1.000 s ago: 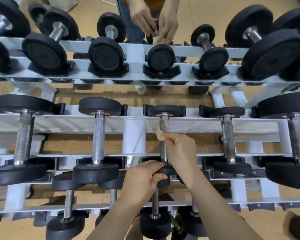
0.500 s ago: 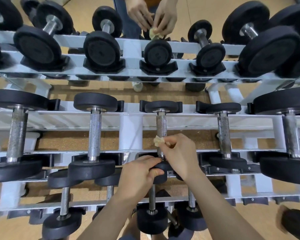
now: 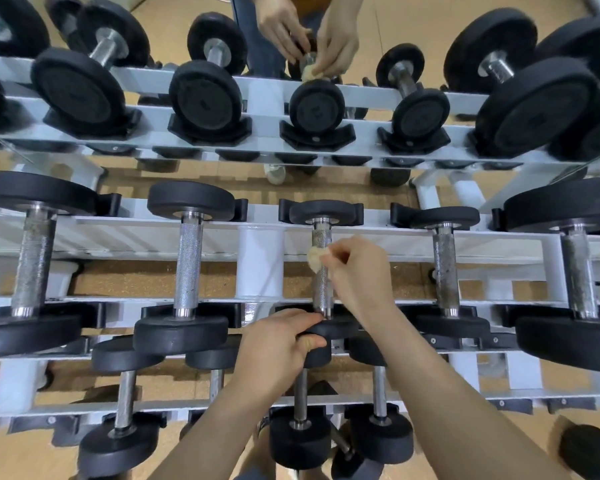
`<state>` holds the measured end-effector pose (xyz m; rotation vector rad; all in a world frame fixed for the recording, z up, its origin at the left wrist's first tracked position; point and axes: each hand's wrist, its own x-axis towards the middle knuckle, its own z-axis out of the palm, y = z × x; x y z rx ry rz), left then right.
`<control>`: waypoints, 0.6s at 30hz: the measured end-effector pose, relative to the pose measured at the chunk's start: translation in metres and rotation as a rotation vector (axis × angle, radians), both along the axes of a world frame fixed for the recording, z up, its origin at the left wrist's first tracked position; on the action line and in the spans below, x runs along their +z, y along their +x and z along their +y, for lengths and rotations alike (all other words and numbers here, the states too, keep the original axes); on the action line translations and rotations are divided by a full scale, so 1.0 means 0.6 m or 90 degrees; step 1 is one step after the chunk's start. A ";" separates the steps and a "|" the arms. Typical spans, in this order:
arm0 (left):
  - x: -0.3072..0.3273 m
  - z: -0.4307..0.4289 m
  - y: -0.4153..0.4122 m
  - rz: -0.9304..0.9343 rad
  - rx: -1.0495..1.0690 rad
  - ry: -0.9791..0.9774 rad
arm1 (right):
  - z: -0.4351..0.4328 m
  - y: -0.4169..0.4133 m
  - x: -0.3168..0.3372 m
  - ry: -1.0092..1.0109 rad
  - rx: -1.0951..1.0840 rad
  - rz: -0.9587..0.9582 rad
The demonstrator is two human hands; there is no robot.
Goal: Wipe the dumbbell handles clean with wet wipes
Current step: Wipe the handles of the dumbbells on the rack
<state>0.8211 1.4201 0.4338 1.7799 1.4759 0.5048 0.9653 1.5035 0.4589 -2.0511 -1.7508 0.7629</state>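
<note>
- Our left hand (image 3: 278, 341) curls fingers and thumb round the near weight (image 3: 340, 330), probably to keep it from rolling in the rack (image 3: 260, 265).
- The handle (image 3: 321, 289), knurled grey metal, lies front to back on the middle tier, between our hands.
- Our right hand (image 3: 357, 271) pinches a crumpled, yellowish wet wipe (image 3: 314, 258) against the handle's far half, fingers bunched tight.

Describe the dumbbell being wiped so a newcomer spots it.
White rack, top row, just right of the centre post. That dumbbell has the row's smallest heads, and alone has hands on it: right hand pinching a wipe, left hand gripping its near head.
</note>
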 end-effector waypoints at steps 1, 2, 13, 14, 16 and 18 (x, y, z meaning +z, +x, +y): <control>-0.003 -0.001 -0.001 0.000 0.001 0.003 | 0.016 -0.001 -0.001 0.020 -0.016 0.006; -0.007 -0.002 -0.002 -0.002 -0.002 0.006 | 0.017 0.001 -0.004 0.013 -0.013 -0.002; -0.032 -0.007 -0.051 -0.023 -0.026 0.049 | -0.033 -0.003 -0.024 -0.062 -0.078 0.160; -0.024 -0.009 -0.043 0.023 -0.052 0.095 | -0.045 -0.002 -0.024 -0.057 -0.043 0.134; -0.003 -0.012 -0.014 0.110 -0.105 0.174 | -0.068 0.006 -0.027 -0.073 0.011 0.105; 0.010 -0.007 0.020 0.193 -0.135 0.196 | -0.070 0.025 -0.031 -0.122 0.012 0.136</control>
